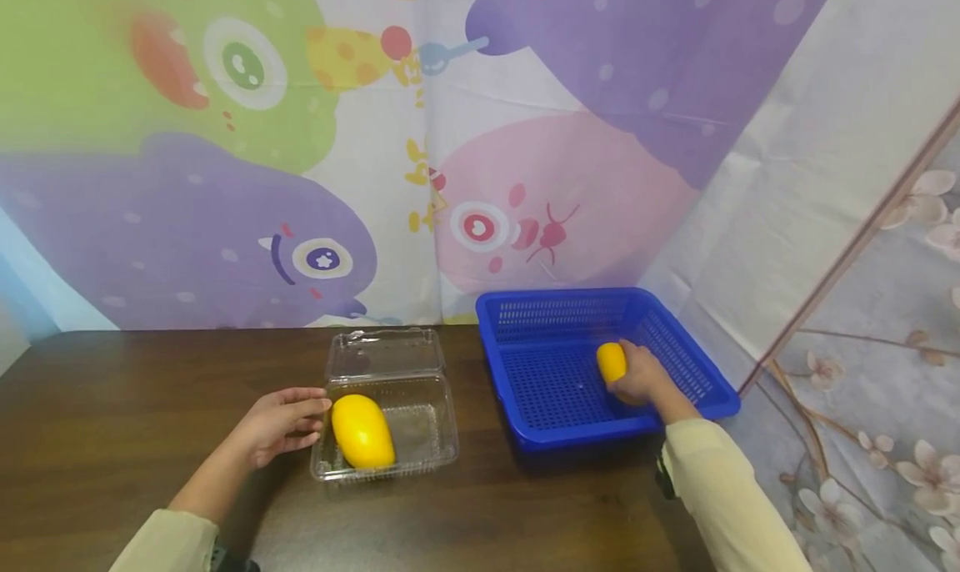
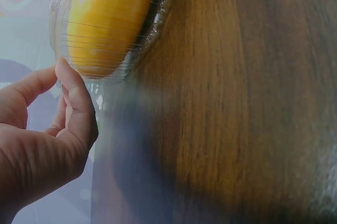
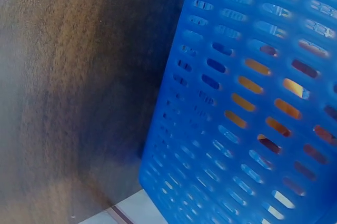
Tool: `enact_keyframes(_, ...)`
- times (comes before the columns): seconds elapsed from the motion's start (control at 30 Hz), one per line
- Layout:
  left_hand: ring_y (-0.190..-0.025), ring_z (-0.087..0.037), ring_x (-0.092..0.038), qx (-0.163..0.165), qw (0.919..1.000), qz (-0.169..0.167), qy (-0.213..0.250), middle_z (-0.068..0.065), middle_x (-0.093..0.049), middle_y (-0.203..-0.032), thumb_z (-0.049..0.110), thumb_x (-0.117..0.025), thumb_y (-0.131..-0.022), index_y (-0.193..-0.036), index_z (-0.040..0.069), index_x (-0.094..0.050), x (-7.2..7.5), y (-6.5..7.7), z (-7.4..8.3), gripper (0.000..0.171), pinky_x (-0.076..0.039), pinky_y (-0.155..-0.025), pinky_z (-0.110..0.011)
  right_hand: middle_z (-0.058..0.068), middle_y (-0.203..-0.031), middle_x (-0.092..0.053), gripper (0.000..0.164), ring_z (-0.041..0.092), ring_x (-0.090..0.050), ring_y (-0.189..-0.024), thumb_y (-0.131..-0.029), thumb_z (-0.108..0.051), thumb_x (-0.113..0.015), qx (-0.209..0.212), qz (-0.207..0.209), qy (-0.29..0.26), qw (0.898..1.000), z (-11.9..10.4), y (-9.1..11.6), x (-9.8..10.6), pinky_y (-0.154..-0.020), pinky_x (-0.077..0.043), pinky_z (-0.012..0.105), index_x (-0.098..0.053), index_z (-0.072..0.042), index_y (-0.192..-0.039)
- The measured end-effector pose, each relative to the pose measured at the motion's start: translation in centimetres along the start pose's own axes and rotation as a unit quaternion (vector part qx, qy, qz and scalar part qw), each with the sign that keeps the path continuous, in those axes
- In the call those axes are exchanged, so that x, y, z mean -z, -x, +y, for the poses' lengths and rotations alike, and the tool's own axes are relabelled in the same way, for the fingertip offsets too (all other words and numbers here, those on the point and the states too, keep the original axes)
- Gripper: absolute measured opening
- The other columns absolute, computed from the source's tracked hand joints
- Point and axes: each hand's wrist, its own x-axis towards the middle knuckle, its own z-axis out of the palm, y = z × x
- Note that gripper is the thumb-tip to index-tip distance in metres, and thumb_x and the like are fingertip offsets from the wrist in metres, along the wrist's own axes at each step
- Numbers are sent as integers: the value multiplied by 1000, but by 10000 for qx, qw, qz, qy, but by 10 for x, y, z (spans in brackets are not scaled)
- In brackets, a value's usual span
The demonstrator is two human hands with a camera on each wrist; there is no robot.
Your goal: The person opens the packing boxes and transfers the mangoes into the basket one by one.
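At the left edge of a clear plastic clamshell box (image 1: 423, 426), my left hand (image 1: 281, 426) pinches the rim between thumb and fingertips. A yellow mango (image 1: 362, 432) lies in the left part of that box, whose lid (image 1: 386, 355) is folded back; the left wrist view shows this mango through the ribbed wall. My right hand (image 1: 645, 378) reaches into a blue plastic basket (image 1: 540, 440) and grips a second yellow mango (image 1: 611, 362) by its right side. In the right wrist view the slotted basket wall (image 3: 242, 150) mostly hides this hand and mango, with yellow showing through the slots.
Both containers stand on a dark brown wooden table (image 1: 150, 388), the box left of the basket. A cartoon-printed cloth (image 1: 405, 138) hangs behind the table's far edge. Close to the basket's right side is a flower-patterned cloth (image 1: 862, 439).
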Motion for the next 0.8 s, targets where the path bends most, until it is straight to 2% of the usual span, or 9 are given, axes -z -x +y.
enact_keyframes(0.23, -75, -10, -58, 64, 9999, 80, -31, 4, -60, -88, 25, -63, -89, -130, -8, -39, 0, 2, -2, 58, -58, -69, -24, 37, -124, -44, 86, 45, -49, -107, -71, -17, -73, -77, -158, -27, 9998, -3, 1, -2, -92, -43, 57, -29, 12, -138)
enact_keyframes(0.8, -74, -11, -57, 63, 9999, 68, 57, 6, -62, -86, 24, -64, -89, -130, -8, -40, -1, -1, 0, 57, -58, -69, -23, 36, -125, -45, 86, 45, -48, -109, -71, -16, -74, -157, -204, -76, 9996, 0, -2, -2, -94, -42, 57, -29, 12, -138)
